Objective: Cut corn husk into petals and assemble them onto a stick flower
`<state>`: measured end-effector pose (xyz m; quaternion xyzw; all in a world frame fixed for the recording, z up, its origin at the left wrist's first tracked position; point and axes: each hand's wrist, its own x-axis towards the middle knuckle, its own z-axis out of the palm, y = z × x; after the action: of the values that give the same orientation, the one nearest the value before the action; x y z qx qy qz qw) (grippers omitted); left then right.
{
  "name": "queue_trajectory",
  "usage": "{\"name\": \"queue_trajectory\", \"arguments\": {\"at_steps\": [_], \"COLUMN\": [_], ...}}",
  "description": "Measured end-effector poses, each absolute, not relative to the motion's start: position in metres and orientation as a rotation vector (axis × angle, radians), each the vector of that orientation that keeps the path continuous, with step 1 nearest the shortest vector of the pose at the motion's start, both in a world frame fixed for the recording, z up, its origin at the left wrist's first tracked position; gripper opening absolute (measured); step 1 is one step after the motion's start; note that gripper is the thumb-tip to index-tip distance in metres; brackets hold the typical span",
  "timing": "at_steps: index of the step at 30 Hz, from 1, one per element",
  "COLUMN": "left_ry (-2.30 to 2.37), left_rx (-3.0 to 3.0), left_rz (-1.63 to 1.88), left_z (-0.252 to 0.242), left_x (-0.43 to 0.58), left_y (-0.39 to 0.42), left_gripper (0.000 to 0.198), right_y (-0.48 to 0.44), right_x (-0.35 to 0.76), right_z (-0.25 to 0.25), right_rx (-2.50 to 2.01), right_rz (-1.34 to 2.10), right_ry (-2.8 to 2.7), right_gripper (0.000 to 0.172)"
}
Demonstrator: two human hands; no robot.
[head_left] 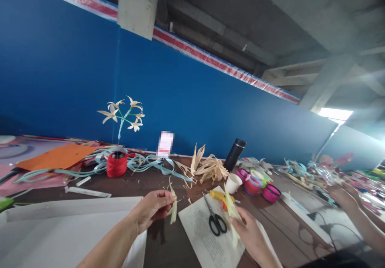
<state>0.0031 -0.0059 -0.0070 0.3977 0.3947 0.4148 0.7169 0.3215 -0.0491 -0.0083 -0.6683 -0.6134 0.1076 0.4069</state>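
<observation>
One short, pale yellow-green, husk-like strip [173,212] is pinched by the left hand [156,206] above the dark brown table [138,187]; a longer, pale yellow-green strip [231,210] is gripped by the right hand [248,232] over a printed white paper sheet [198,226], beside black-handled metal scissors [218,221]. Separating of thin pieces is judged to be in hand; a light, steady pinch would be called for next, tearing being judged likely.

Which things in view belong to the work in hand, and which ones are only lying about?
Likely in the work:
- small pale strip, held by the left fingers
- larger pale strip, held by the right fingers
- scissors, probably, close by

Seemingly just lying about, untouched:
- black flask
- white cup
- orange sheet
</observation>
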Motion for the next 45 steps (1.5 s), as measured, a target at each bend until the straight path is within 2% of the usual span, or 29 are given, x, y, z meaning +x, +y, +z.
{"name": "queue_trajectory", "arguments": {"at_steps": [5,8,10,14,21,25,30,38,45], "left_ry": [0.912,0.865,0.832,0.916,1.034,1.138,1.119,1.202,1.323], "left_rx": [0.967,0.993,1.039,1.213,1.324,1.373,1.305,1.32,1.558], "left_rz": [0.942,0.962,0.97,1.004,0.986,0.983,0.981,0.942,1.033], "left_z": [-0.004,-0.005,-0.007,-0.011,-0.017,-0.022,-0.022,-0.018,-0.02], "left_x": [0.003,0.003,0.003,0.004,0.0,0.001,0.004,0.004,0.005], "left_y": [-0.006,-0.003,-0.001,0.003,0.011,0.013,0.01,0.009,0.007], "left_gripper": [0.032,0.03,0.029,0.033,0.043,0.041,0.033,0.041,0.037], "right_y": [-0.04,-0.034,-0.03,-0.015,0.02,0.026,0.027,0.028,0.031], "right_x": [0.309,0.287,0.263,0.204,0.15,0.147,0.151,0.157,0.156], "right_z": [0.014,0.024,0.029,0.031,0.023,0.009,-0.008,-0.011,-0.015], "right_rx": [-1.661,-1.605,-1.51,-1.328,-1.12,-1.075,-1.097,-0.96,-1.019], "right_rz": [0.112,0.131,0.277,0.825,1.241,1.387,1.408,1.435,1.397], "right_ry": [-1.576,-1.569,-1.587,-1.714,-1.596,-1.423,-1.212,-1.084,-0.987], "right_gripper": [0.031,0.029,0.026,0.029,0.034,0.028,0.028,0.027,0.03]}}
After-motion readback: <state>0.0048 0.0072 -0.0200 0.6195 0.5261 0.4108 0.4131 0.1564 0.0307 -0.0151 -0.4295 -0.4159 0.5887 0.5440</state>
